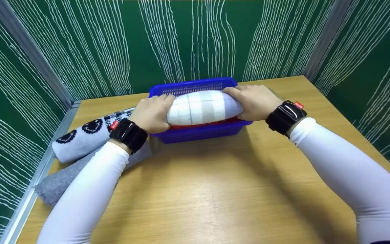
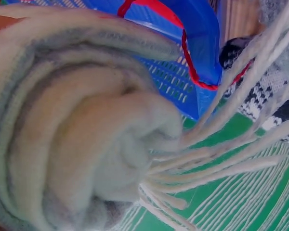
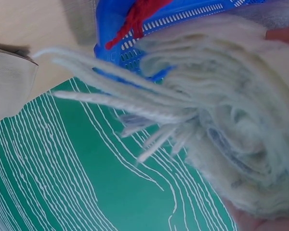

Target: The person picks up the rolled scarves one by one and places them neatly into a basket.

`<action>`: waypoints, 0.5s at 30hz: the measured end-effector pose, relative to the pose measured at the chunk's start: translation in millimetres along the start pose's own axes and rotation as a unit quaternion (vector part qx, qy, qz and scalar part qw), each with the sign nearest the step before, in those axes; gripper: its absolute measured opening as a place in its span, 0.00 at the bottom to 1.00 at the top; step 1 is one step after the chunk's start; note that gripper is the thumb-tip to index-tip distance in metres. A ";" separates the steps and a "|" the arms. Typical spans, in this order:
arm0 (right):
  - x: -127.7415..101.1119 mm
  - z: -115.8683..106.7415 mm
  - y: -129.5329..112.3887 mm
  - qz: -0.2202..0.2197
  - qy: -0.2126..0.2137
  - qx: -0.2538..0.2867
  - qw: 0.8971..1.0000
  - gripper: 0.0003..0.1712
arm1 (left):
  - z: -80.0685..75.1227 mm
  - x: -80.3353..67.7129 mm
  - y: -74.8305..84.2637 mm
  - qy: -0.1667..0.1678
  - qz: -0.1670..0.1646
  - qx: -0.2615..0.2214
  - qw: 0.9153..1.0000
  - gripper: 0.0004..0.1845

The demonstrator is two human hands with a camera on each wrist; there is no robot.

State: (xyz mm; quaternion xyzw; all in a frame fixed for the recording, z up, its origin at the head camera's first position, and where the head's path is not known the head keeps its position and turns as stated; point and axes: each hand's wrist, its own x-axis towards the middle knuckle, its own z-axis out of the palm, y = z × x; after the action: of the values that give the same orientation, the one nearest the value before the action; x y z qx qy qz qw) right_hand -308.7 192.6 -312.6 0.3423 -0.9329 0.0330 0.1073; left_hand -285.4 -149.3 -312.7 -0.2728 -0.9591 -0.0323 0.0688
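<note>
A rolled white plaid scarf (image 1: 198,107) is held level above a blue plastic basket (image 1: 200,134). My left hand (image 1: 152,113) grips its left end and my right hand (image 1: 256,101) its right end, fingers over the top. In the left wrist view, the spiral end of the scarf (image 2: 115,144) shows with long pale fringe. The other rolled end, also fringed, fills much of the right wrist view. Something red (image 3: 139,19) with twisted strands lies in the basket under the scarf, mostly hidden.
To the left lie a white-and-black patterned knitted roll (image 1: 83,135) and a grey fabric roll (image 1: 59,178), partly behind my left arm. Green walls with white wavy lines enclose the wooden table (image 1: 208,193). A light grey item (image 3: 9,82) shows in the right wrist view, its kind unclear.
</note>
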 end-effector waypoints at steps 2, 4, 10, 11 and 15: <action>1.6 -0.1 0.7 0.004 -0.003 0.001 1.000 0.47 | 0.0 1.6 -0.4 -0.001 -0.001 -0.001 1.000 0.33; 3.3 -0.2 1.6 0.007 -0.006 0.003 1.000 0.48 | -0.2 2.9 -0.7 -0.002 -0.003 -0.002 1.000 0.32; 8.1 0.0 3.8 0.012 -0.010 0.007 1.000 0.48 | 0.3 6.9 -2.7 -0.004 -0.007 -0.002 1.000 0.33; 9.0 0.2 4.2 0.013 -0.010 0.007 1.000 0.48 | 0.2 7.7 -3.1 -0.004 -0.008 -0.001 1.000 0.33; 12.6 0.9 6.6 0.013 -0.008 0.009 1.000 0.48 | -1.0 11.5 -4.6 -0.003 -0.007 0.004 1.000 0.33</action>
State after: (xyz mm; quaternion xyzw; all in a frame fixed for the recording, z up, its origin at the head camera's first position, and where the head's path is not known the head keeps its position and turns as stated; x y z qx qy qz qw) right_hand -322.4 189.6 -310.6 0.3315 -0.9376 0.0399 0.0968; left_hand -297.4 -147.4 -310.1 -0.2658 -0.9613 -0.0276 0.0664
